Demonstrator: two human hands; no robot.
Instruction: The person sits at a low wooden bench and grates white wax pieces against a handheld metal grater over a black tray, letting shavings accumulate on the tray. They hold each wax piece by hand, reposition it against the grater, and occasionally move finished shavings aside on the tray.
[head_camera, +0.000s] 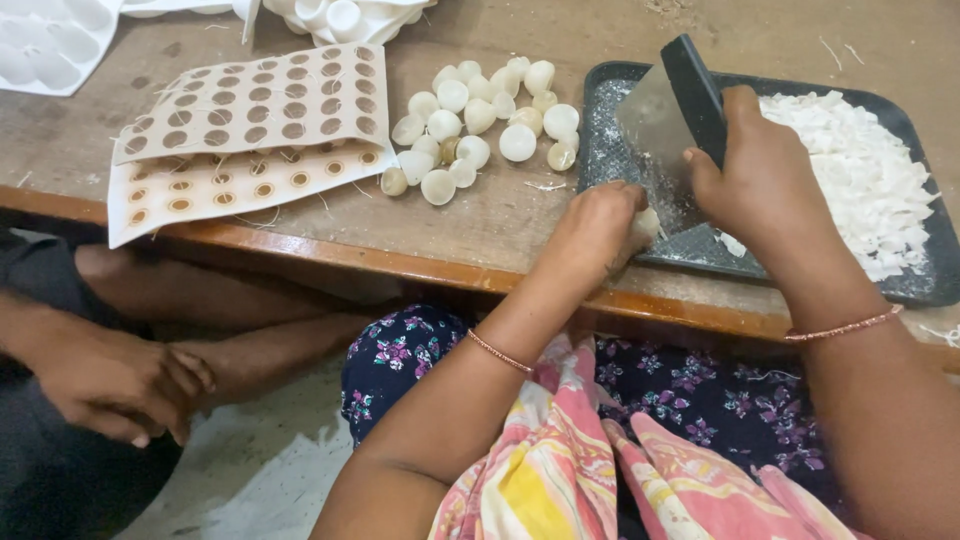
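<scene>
My right hand (762, 185) grips the black handle of a flat metal cleaver (668, 110), its blade tilted down over the near left corner of a dark tray (606, 100). My left hand (598, 228) is closed around a small pale round piece (645, 226) at the tray's near edge, right beside the blade. A heap of white shavings (860, 170) fills the right side of the tray. Several pale round half-shells (478, 118) lie in a pile on the wooden table, left of the tray.
Two perforated brown mould sheets (250, 110) lie at the table's left, near its orange front edge (400, 268). White plastic trays (50, 40) sit at the back left. Another person's hands (125, 385) rest in a lap at the lower left.
</scene>
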